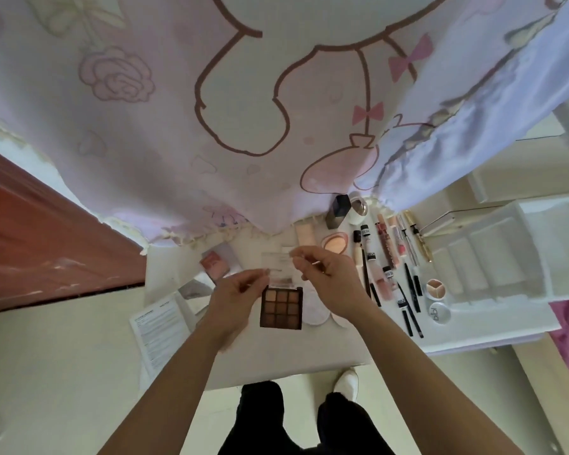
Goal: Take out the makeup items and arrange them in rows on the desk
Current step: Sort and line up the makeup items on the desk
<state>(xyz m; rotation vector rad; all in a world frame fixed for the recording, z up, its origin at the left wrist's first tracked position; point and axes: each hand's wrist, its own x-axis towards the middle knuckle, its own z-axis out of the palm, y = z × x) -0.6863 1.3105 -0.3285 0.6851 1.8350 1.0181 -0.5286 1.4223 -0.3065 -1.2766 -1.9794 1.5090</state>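
Pinching eyeshadow palette (281,309) at its top-left corner with left hand (240,292), raised clear lid (280,265) with right hand (326,274), above bench (293,356).

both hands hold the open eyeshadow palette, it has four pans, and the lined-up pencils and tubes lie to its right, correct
Not four: the head view shows the eyeshadow palette has nine pans, three by three. The rest holds: left hand and right hand hold it open, and the pencils and tubes lie to its right.
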